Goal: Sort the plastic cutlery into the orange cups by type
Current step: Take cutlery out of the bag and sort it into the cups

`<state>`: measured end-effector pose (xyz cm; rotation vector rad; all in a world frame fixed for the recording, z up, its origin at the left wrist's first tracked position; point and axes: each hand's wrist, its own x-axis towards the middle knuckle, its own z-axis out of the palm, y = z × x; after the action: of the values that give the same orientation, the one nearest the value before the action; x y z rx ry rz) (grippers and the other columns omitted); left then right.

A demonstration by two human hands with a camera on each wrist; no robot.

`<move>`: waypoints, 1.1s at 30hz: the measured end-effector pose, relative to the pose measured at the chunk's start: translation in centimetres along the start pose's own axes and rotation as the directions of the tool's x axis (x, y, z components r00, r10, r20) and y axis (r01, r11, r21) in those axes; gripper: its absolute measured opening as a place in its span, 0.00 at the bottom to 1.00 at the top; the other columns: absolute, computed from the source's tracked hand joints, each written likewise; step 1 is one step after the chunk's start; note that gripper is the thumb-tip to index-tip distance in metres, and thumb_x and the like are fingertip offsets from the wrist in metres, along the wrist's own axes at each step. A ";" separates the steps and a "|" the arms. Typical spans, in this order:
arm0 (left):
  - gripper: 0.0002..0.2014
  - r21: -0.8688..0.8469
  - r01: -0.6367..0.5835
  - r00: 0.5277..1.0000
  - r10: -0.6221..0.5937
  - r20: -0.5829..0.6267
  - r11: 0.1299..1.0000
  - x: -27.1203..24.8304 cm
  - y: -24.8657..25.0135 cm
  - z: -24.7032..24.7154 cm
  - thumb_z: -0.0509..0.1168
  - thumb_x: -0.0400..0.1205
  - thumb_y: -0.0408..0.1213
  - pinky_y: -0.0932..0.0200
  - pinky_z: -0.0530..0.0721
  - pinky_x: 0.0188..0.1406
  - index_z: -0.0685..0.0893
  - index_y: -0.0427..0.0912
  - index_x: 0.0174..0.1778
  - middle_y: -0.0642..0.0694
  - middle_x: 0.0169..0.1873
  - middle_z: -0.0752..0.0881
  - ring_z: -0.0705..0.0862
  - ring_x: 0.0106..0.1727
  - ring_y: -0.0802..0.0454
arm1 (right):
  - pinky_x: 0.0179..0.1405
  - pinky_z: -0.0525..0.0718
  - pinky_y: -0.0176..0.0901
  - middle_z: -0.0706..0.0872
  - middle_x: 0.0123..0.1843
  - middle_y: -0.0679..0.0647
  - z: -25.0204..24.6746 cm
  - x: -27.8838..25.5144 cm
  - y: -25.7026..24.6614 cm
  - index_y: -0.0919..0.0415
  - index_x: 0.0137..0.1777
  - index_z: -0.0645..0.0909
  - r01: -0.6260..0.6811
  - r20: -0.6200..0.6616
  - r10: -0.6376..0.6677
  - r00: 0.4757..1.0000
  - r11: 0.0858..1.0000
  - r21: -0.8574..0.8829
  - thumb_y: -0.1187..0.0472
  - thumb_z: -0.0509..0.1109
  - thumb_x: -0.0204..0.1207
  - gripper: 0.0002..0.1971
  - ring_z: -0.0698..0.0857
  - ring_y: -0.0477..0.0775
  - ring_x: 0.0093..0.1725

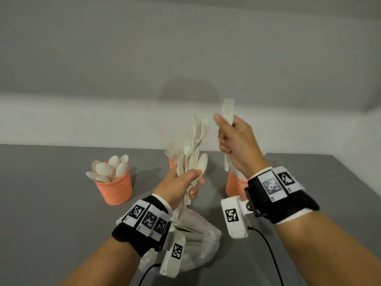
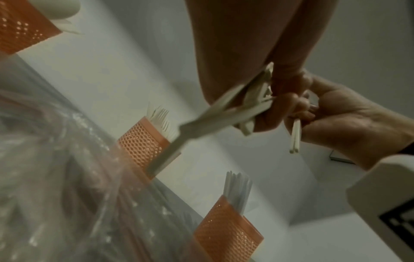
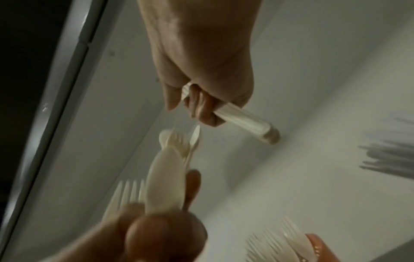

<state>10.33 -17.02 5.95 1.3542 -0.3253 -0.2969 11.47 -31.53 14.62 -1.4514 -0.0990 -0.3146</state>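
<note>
We stood over the grey desk (image 1: 51, 213), and on it, nearest us, lay a crumpled clear plastic bag (image 1: 198, 240) under our left wrist. Three orange mesh cups stood further back: the spoon cup (image 1: 115, 188) on the left, bowls of white spoons poking up; the fork cup (image 2: 143, 143) in the middle, tines fanned out; the knife cup (image 2: 226, 237) on the right, half hidden behind our right forearm in the head view. Our left hand (image 1: 181, 184) was raised above the bag, fingers wrapped round a mixed bundle of cutlery (image 1: 192, 153), spoons and forks standing upright out of the fist. Our right hand (image 1: 237, 145) was up beside it, just apart, fist closed around the handle of a single white knife (image 1: 227, 112), its blade pointing up and its handle end sticking out below, above the knife cup.
</note>
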 end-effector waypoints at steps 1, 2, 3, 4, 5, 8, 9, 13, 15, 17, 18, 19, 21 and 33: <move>0.07 0.015 -0.002 1.000 0.002 0.007 1.000 0.0 0.0 0.1 0.61 0.73 0.37 0.63 0.71 0.19 0.78 0.36 0.36 0.33 0.31 0.75 0.67 0.17 0.53 | 0.16 0.58 0.35 0.65 0.24 0.49 0.2 -0.3 0.3 0.59 0.39 0.76 -0.005 0.045 0.010 0.999 0.995 -0.104 0.54 0.72 0.75 0.10 0.60 0.45 0.20; 0.07 0.018 -0.006 1.000 0.005 0.011 1.000 0.0 0.0 0.2 0.61 0.74 0.37 0.63 0.72 0.19 0.78 0.36 0.39 0.35 0.29 0.77 0.67 0.17 0.53 | 0.16 0.60 0.35 0.66 0.23 0.47 0.5 -0.5 0.5 0.59 0.39 0.79 -0.012 0.073 0.026 0.997 0.982 -0.187 0.54 0.74 0.72 0.10 0.61 0.45 0.20; 0.08 0.014 -0.009 1.000 0.008 0.012 1.000 0.0 0.0 0.2 0.62 0.74 0.38 0.63 0.72 0.20 0.77 0.36 0.42 0.40 0.28 0.80 0.67 0.17 0.53 | 0.17 0.62 0.35 0.68 0.22 0.46 0.7 -0.8 0.8 0.59 0.39 0.81 -0.017 0.092 0.040 0.995 0.972 -0.236 0.54 0.75 0.71 0.09 0.62 0.45 0.20; 0.09 0.008 -0.011 1.000 0.011 0.016 1.000 0.0 0.0 0.2 0.62 0.75 0.38 0.63 0.72 0.20 0.77 0.35 0.43 0.43 0.28 0.81 0.68 0.17 0.53 | 0.17 0.64 0.35 0.70 0.22 0.44 0.9 -1.0 0.9 0.58 0.39 0.81 -0.027 0.110 0.055 0.992 0.968 -0.248 0.55 0.76 0.70 0.08 0.64 0.44 0.20; 0.09 0.005 -0.012 1.000 0.012 0.024 1.000 0.1 -0.1 0.1 0.62 0.75 0.38 0.63 0.72 0.20 0.77 0.35 0.44 0.43 0.29 0.81 0.68 0.17 0.53 | 0.18 0.65 0.34 0.72 0.21 0.42 0.9 -1.0 1.0 0.58 0.39 0.81 -0.038 0.122 0.068 0.990 0.972 -0.233 0.57 0.76 0.71 0.07 0.66 0.42 0.19; 0.10 0.015 -0.012 0.998 0.011 0.070 1.000 -0.1 -0.1 -0.3 0.62 0.77 0.38 0.63 0.73 0.20 0.76 0.35 0.47 0.43 0.30 0.80 0.68 0.18 0.53 | 0.20 0.70 0.29 0.79 0.23 0.39 0.9 -1.1 0.7 0.60 0.49 0.81 -0.060 0.128 0.077 0.989 0.989 -0.135 0.63 0.74 0.72 0.07 0.75 0.38 0.21; 0.10 0.016 -0.010 0.996 0.009 0.090 1.000 -0.2 0.0 -0.4 0.62 0.77 0.39 0.63 0.72 0.20 0.76 0.35 0.47 0.43 0.30 0.80 0.68 0.18 0.53 | 0.20 0.69 0.30 0.79 0.25 0.40 0.9 -1.1 0.6 0.60 0.50 0.81 -0.054 0.132 0.072 0.989 0.990 -0.130 0.63 0.73 0.73 0.08 0.75 0.39 0.23; 0.09 -0.003 -0.003 0.987 0.003 0.161 1.000 -0.5 0.4 -0.6 0.62 0.78 0.42 0.63 0.71 0.19 0.76 0.38 0.44 0.45 0.28 0.78 0.67 0.17 0.55 | 0.18 0.65 0.34 0.76 0.31 0.55 1.0 -0.9 0.6 0.61 0.47 0.79 -0.076 0.143 0.089 0.986 0.993 -0.089 0.64 0.68 0.77 0.02 0.70 0.46 0.25; 0.10 -0.001 0.002 0.984 -0.002 0.180 1.000 -0.6 0.5 -0.7 0.61 0.79 0.43 0.63 0.71 0.19 0.76 0.39 0.44 0.45 0.29 0.78 0.67 0.18 0.56 | 0.18 0.65 0.34 0.75 0.32 0.56 1.0 -0.8 0.7 0.62 0.46 0.78 -0.070 0.123 0.080 0.989 0.994 -0.084 0.66 0.67 0.77 0.01 0.70 0.46 0.24; 0.11 0.006 0.001 0.982 -0.002 0.188 1.000 -0.6 0.5 -0.8 0.61 0.79 0.44 0.63 0.71 0.20 0.76 0.39 0.46 0.45 0.30 0.78 0.68 0.18 0.56 | 0.18 0.68 0.32 0.75 0.29 0.54 1.1 -1.0 0.8 0.65 0.48 0.79 -0.042 0.129 0.056 0.990 0.993 -0.112 0.68 0.66 0.77 0.02 0.72 0.43 0.22; 0.12 0.006 0.002 0.982 -0.003 0.187 1.000 -0.6 0.6 -0.8 0.61 0.79 0.44 0.63 0.71 0.20 0.76 0.38 0.48 0.45 0.30 0.78 0.68 0.18 0.56 | 0.17 0.69 0.30 0.75 0.27 0.53 1.2 -1.2 1.0 0.67 0.49 0.79 -0.038 0.142 0.056 0.988 0.991 -0.130 0.69 0.66 0.77 0.03 0.73 0.42 0.21; 0.12 0.001 0.005 0.983 -0.006 0.185 1.000 -0.5 0.7 -0.9 0.61 0.79 0.44 0.63 0.71 0.20 0.76 0.38 0.50 0.45 0.31 0.78 0.68 0.18 0.56 | 0.17 0.70 0.28 0.76 0.26 0.53 1.2 -1.5 1.2 0.68 0.49 0.79 -0.035 0.160 0.059 0.985 0.989 -0.145 0.70 0.66 0.77 0.03 0.73 0.40 0.20; 0.12 0.001 0.018 0.982 -0.018 0.189 1.000 -0.2 1.0 -1.1 0.62 0.79 0.44 0.64 0.71 0.21 0.76 0.39 0.50 0.46 0.30 0.78 0.68 0.19 0.56 | 0.17 0.71 0.27 0.76 0.27 0.54 1.3 -1.9 1.7 0.67 0.47 0.79 -0.048 0.207 0.079 0.975 0.988 -0.149 0.71 0.65 0.77 0.02 0.74 0.39 0.19; 0.14 -0.131 0.056 0.996 -0.046 0.075 0.990 0.2 1.0 -1.5 0.62 0.80 0.49 0.65 0.74 0.18 0.77 0.40 0.43 0.50 0.27 0.81 0.71 0.18 0.58 | 0.33 0.81 0.33 0.85 0.42 0.52 0.8 -0.6 0.3 0.57 0.48 0.74 0.082 0.050 -0.083 0.995 0.997 0.014 0.57 0.57 0.84 0.07 0.82 0.42 0.34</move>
<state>11.09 -15.57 6.70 1.2242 -0.3250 -0.4038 11.03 -30.66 14.26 -1.4464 -0.2019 -0.3440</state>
